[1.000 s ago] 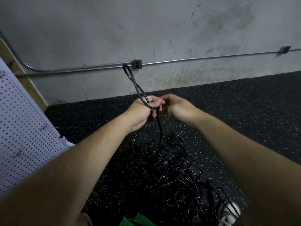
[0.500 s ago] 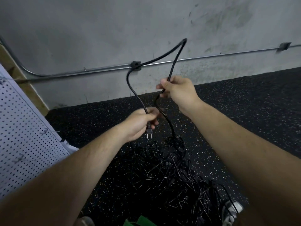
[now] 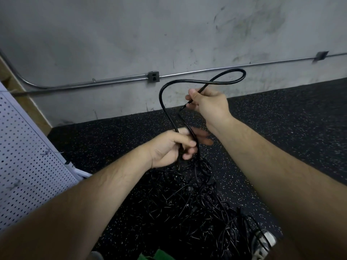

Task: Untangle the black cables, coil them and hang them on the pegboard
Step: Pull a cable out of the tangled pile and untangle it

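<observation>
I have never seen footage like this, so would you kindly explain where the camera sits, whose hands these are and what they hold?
There is no machine here: a person wears a camera on the head, so the single picture looks forward and down along both forearms. The left hand grips one black cable low down; the right hand pinches the same cable higher up, and a loop of it arches between them. Below, on the speckled dark floor, lies a tangled pile of cables. A white pegboard stands at the left, and a grey wall with a metal pipe stands behind.
</observation>
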